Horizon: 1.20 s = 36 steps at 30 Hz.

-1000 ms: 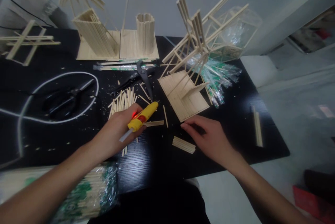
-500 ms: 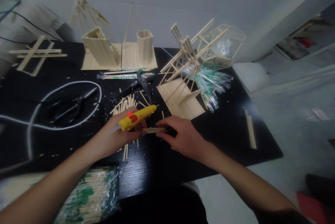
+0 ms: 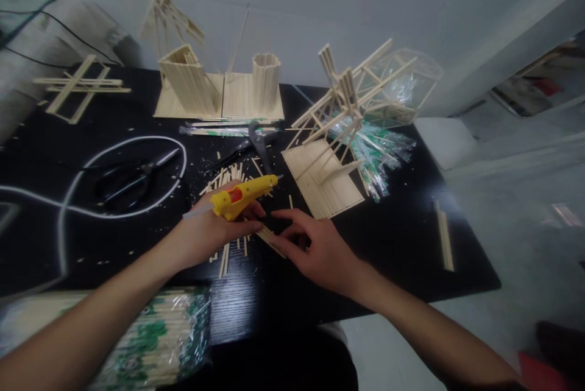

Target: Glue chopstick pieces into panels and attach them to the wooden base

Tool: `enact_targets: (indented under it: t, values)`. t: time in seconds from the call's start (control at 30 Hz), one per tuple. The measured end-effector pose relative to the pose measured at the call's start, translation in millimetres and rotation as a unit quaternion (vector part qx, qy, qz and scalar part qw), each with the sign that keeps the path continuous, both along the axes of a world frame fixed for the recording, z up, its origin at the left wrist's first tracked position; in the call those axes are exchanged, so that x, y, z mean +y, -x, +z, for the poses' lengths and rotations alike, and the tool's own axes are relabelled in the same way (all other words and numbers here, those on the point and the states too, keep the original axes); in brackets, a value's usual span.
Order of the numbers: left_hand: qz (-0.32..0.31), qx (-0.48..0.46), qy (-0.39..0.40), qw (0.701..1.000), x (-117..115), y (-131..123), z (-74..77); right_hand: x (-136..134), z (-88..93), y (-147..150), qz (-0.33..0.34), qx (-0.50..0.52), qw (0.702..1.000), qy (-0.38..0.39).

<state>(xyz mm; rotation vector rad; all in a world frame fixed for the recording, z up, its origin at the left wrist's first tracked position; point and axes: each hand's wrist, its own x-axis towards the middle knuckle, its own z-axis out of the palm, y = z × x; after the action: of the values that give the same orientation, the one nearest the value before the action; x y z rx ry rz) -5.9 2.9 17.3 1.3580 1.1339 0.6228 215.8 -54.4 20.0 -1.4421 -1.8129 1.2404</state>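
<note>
My left hand (image 3: 217, 229) is closed round a yellow hot glue gun (image 3: 244, 195), whose nozzle points right and slightly away from me. A clear glue stick (image 3: 198, 209) pokes out at its back end. The same hand's thumb and fingers pinch a short bundle of wooden sticks (image 3: 273, 243), tilted down to the right. My right hand (image 3: 320, 250) is at the bundle's other side, its index finger stretched out and thumb apart from it. The thumb side seems to touch the sticks. Cut sticks (image 3: 223, 257) lie loose beneath my left hand.
Behind my hands lie black pliers (image 3: 258, 144). A stick model on a wooden base (image 3: 322, 178) stands right of them; stick towers (image 3: 265, 83) stand farther back. On the left are a white cable (image 3: 64, 226) and scissors-like cutters (image 3: 125, 187). Packed sticks (image 3: 155, 336) lie in front.
The stick bundle has turned from level to slanting down to the right. My right hand's fingers have spread from their pinch on it. The view has shifted slightly left.
</note>
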Motion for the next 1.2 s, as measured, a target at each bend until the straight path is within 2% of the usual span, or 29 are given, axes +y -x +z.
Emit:
enact_targets:
  t: [0.2,0.33,0.53,0.67,0.8,0.9,1.07,1.2]
  values:
    - [0.016,-0.013,0.032,0.999,-2,-5,11.5,9,3.3,6,0.005,0.052,0.997,0.051]
    - [0.005,0.012,0.029,0.999,0,-3,10.8,11,2.0,9,-0.007,0.092,0.99,0.103]
    - [0.006,0.062,0.006,0.998,2,1,4.0,10,-1.4,8,0.005,0.056,0.996,0.069]
    - [0.018,0.073,-0.01,0.997,3,2,4.5,11,-0.8,9,-0.011,0.092,0.992,0.09]
    - [0.019,0.068,-0.016,0.997,3,2,5.6,13,-1.1,8,0.006,0.112,0.988,0.102]
    - [0.026,0.059,-0.011,0.998,2,2,5.1,15,-1.8,7,0.011,0.086,0.993,0.083]
    - [0.027,0.059,0.014,0.998,2,1,3.2,17,-0.9,8,0.0,0.096,0.991,0.094]
    - [0.033,0.05,0.036,0.998,1,1,0.1,14,-0.2,10,-0.003,0.08,0.995,0.058]
